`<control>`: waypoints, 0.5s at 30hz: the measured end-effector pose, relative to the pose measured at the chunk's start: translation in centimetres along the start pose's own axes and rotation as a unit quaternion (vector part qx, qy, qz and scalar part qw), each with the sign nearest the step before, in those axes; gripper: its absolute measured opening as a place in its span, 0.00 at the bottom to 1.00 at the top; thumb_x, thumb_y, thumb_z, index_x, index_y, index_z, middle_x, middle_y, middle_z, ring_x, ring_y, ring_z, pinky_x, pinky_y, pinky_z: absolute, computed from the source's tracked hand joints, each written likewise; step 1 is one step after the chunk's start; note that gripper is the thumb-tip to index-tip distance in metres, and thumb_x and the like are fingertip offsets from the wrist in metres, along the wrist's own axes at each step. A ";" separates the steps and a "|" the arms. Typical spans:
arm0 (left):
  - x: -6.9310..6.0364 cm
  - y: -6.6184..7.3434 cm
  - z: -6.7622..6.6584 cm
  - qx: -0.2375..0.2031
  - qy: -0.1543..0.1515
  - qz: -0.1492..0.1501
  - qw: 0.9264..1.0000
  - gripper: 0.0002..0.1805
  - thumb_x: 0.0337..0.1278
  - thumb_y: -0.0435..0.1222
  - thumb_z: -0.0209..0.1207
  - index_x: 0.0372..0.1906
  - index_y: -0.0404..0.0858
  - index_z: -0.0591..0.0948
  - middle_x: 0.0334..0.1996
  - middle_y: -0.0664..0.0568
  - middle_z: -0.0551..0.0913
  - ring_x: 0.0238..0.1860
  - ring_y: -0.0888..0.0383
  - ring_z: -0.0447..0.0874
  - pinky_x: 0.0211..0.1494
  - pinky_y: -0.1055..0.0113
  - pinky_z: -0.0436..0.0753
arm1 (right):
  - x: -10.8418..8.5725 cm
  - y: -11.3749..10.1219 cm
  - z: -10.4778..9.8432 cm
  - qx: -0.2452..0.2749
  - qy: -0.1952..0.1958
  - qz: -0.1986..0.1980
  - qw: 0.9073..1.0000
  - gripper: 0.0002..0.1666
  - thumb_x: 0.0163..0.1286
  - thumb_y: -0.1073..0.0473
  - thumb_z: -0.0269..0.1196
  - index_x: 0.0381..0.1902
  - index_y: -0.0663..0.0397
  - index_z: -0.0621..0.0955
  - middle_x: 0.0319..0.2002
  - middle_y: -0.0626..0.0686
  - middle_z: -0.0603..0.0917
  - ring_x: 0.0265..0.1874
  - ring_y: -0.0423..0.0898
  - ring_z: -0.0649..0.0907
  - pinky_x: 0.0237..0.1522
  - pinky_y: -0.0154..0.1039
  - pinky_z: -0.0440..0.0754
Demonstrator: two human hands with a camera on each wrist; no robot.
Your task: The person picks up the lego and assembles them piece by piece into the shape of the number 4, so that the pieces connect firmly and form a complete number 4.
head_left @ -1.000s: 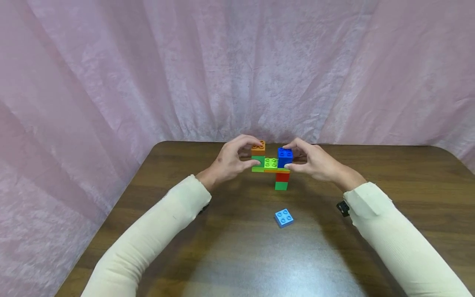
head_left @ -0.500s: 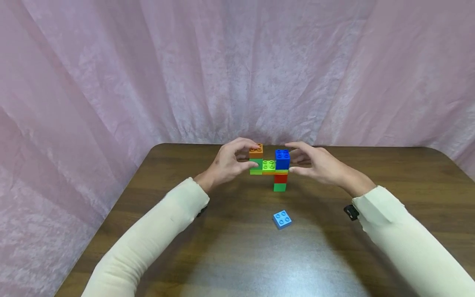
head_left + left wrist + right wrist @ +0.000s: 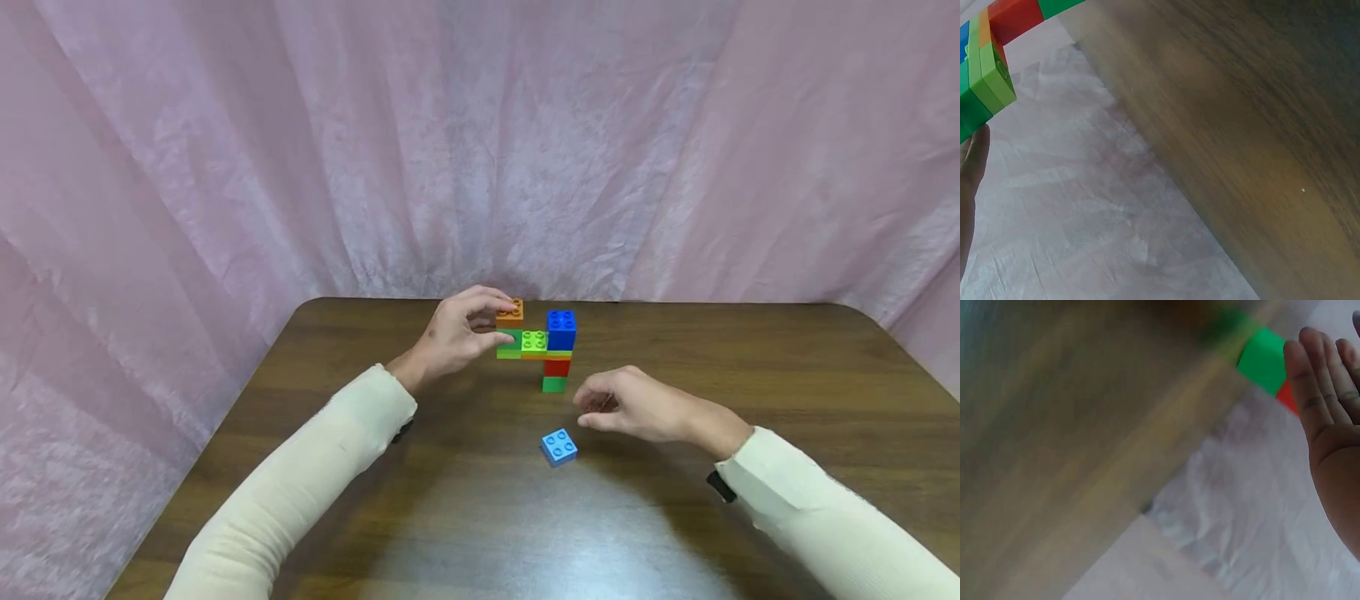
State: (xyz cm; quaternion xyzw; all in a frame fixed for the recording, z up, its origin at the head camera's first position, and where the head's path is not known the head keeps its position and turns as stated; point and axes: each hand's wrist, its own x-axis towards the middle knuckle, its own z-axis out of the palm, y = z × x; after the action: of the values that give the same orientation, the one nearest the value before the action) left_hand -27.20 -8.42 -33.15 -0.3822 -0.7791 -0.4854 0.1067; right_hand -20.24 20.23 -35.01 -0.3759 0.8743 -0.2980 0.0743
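A structure of toy building bricks stands upright near the table's far edge. On its right, a dark blue brick (image 3: 561,331) tops a red brick (image 3: 557,367) and a green brick (image 3: 554,384) at the foot. A lime brick (image 3: 534,340) sits in the middle, and an orange brick (image 3: 510,314) caps the left side. My left hand (image 3: 455,335) grips that left side, thumb against a green brick (image 3: 967,106). Holding nothing, my right hand (image 3: 637,406) hovers with loosely bent fingers (image 3: 1310,394), above and right of a light blue brick (image 3: 558,447).
The brown wooden table (image 3: 420,517) carries the bricks. A pink curtain (image 3: 480,150) hangs behind its far edge and along the left side. Dark straps with small devices show at both sleeve cuffs.
My right hand has let go of the dark blue brick and come back towards me, near the light blue brick. My left hand keeps its grip on the structure.
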 end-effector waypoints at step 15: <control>0.1 0.0 0.0 -0.023 0.001 -0.024 0.999 0.19 0.49 0.24 0.72 0.49 0.32 0.85 0.51 0.45 0.80 0.49 0.52 0.83 0.51 0.65 0.84 | 1.0 -1.0 2.7 -0.054 -0.075 -0.030 0.995 0.23 0.61 0.60 0.74 0.54 0.60 0.83 0.51 0.52 0.86 0.51 0.46 0.83 0.55 0.46 0.82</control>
State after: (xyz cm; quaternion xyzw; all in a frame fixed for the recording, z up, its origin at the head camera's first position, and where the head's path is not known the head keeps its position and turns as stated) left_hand -27.33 -8.38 -33.08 -0.3654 -0.7764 -0.5060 0.0870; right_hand -19.37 17.75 -36.57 -0.4266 0.8694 -0.2237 0.1102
